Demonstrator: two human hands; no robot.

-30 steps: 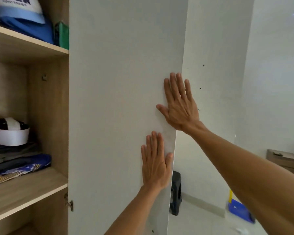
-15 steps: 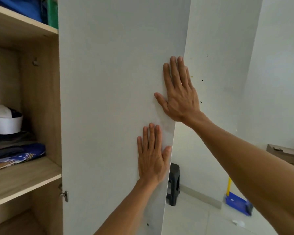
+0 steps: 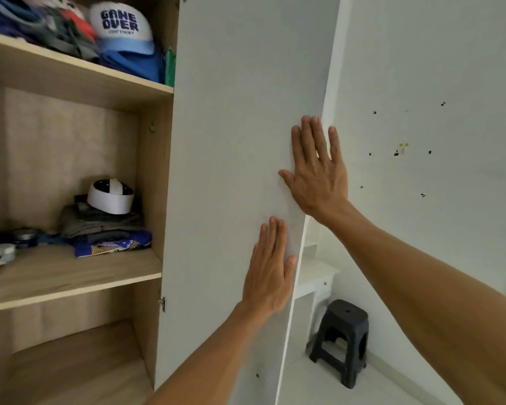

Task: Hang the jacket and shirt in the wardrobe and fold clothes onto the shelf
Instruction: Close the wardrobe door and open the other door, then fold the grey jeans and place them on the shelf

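Observation:
A white wardrobe door (image 3: 231,141) stands in front of me, and both my palms lie flat on it near its right edge. My right hand (image 3: 317,173) presses the upper part with straight fingers, and my left hand (image 3: 270,270) presses just below it. To the left the wardrobe is open. Its middle wooden shelf (image 3: 65,279) carries a stack of folded clothes (image 3: 105,229) with a white cap (image 3: 110,194) on top. No jacket or shirt on a hanger is in view.
The top shelf (image 3: 79,74) holds more clothes and a "GAME OVER" cap (image 3: 120,27). Small jars (image 3: 0,249) sit at the middle shelf's left end. A black plastic stool (image 3: 341,340) stands on the floor right of the door, beside a white wall (image 3: 421,83).
The view has swung left and back, so more of the open shelves shows. Both hands stay flat on the door in the same arrangement.

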